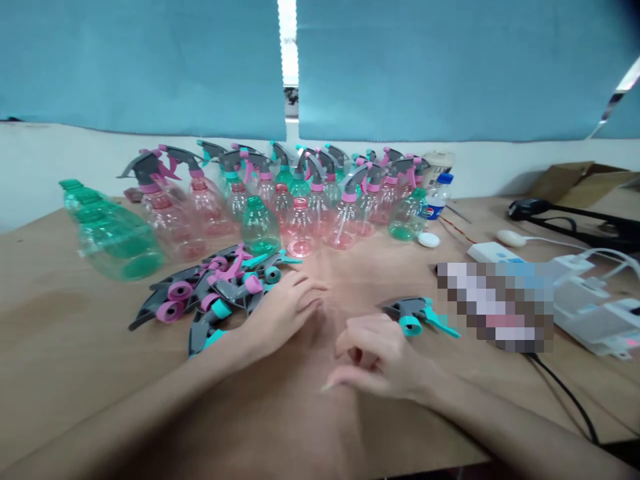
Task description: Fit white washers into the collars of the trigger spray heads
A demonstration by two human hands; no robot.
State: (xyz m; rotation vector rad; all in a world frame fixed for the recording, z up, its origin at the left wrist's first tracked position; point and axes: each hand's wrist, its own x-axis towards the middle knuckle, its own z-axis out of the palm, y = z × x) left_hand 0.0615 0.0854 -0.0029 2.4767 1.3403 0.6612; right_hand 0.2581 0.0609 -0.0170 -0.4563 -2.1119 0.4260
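My left hand (290,310) is over the wooden table with its fingers stretched out and nothing visible in it. Beside it on the left lies a pile of loose grey spray heads (205,290) with pink or teal collars and triggers. My right hand (375,353), slightly blurred, has loosely curled fingers, the thumb held apart and nothing showing between them. Just beyond it rests a single grey and teal spray head (413,313). Behind the hands stand clear pink bottles (300,230) and green bottles (261,227), many topped with spray heads, some uncapped.
Overlapping green bottles (117,237) stand at the left. A Pepsi bottle (437,199) and a white round lid (429,239) are at the back right. Along the right are a pixelated object (493,307), white power adapters (583,300), cables and a cardboard box (580,183).
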